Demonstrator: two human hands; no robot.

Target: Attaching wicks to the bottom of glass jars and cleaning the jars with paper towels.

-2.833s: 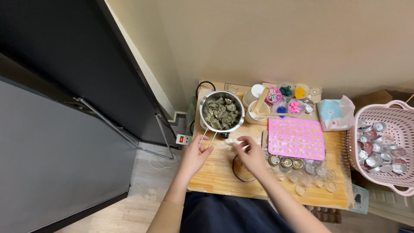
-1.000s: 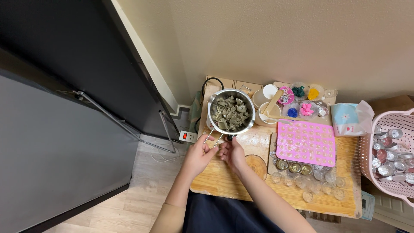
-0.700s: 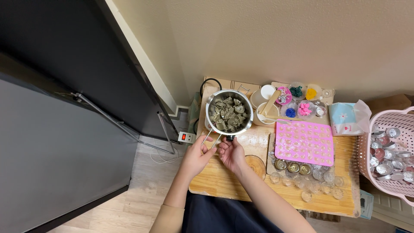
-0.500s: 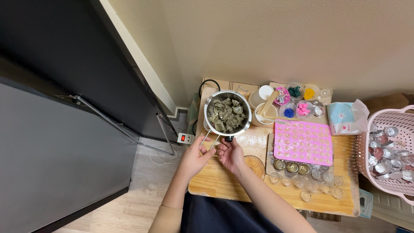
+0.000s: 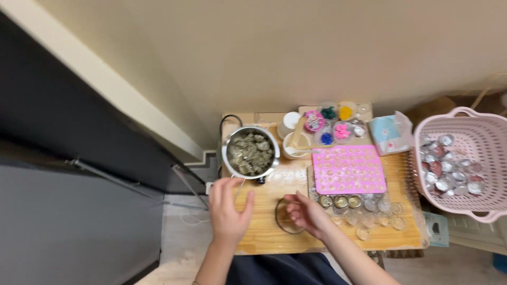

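Observation:
My left hand [image 5: 227, 211] hovers with fingers spread over the wooden table [image 5: 264, 232], just below a steel pot [image 5: 250, 153] full of grey-green chunks, and holds nothing. My right hand [image 5: 307, 214] rests with curled fingers at the rim of a round clear dish [image 5: 285, 217]. I cannot tell whether it grips the dish. A pink silicone mould [image 5: 348, 170] lies just right of the pot. A row of small metal cups [image 5: 340, 201] sits below the mould, beside my right hand.
Small dishes of coloured bits [image 5: 330, 124], a white cup [image 5: 290, 124] and a white bowl [image 5: 296, 145] stand at the back. A tissue pack [image 5: 388, 134] lies at the right. A pink basket [image 5: 475, 211] holds several foil cups. A dark wall panel [image 5: 79, 158] runs along the left.
Both hands have moved from beside the pot toward the table's front. The left hand has spread open, and the right hand now sits at the clear dish.

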